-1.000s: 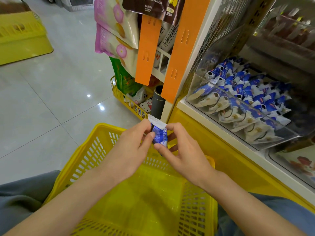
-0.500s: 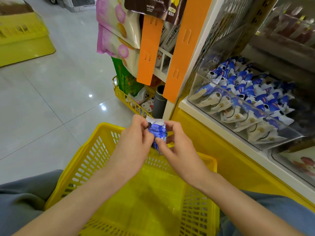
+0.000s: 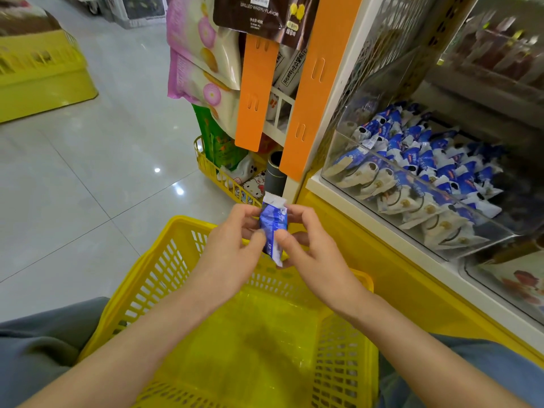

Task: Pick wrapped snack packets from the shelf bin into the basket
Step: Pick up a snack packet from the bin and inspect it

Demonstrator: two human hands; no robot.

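Head cam: left hand (image 3: 232, 242) and right hand (image 3: 312, 254) still pinch same blue packet (image 3: 273, 225), thumb and fingertips each side, above far rim of basket (image 3: 141, 278). Since a sec ago packet is just twisted a bit, lower end poking down. Drop not done yet imo; shelf bin (image 3: 331, 154) still loaded.

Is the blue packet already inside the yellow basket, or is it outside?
Outside. The left hand and right hand pinch the blue packet in the air above the yellow basket's far rim.
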